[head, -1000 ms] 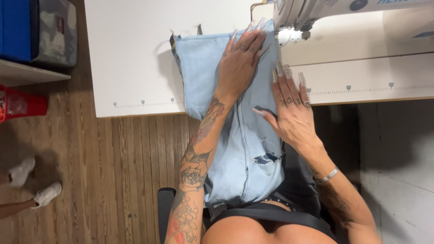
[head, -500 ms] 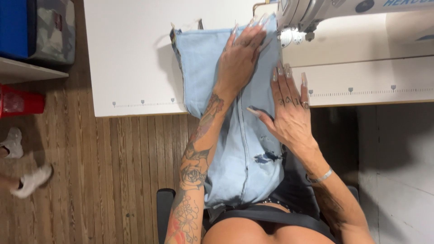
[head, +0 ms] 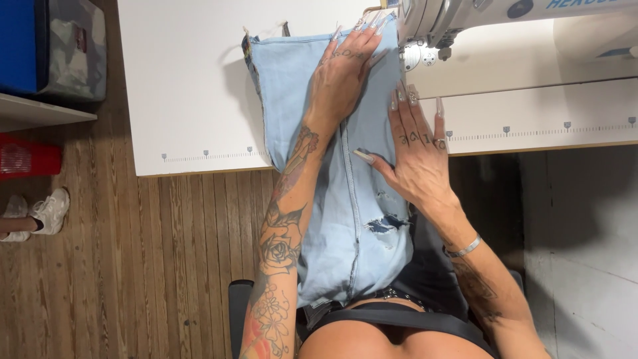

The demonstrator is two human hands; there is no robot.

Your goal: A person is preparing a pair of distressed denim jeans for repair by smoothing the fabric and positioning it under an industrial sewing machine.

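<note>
Denim garment [head: 332,199] laid lengthwise, lap to sewing machine [head: 452,20]. Left hand [head: 342,73] pressed flat at far end, nearer needle; right hand [head: 419,156] spread flat beside it, nothing gripped.

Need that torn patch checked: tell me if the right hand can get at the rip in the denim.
Probably yes: the right hand lies flat on the denim, the rip just below its wrist, uncovered.

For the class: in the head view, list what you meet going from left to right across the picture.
Red crate → white shoes → white table → light blue denim → right hand → silver bracelet.
</note>
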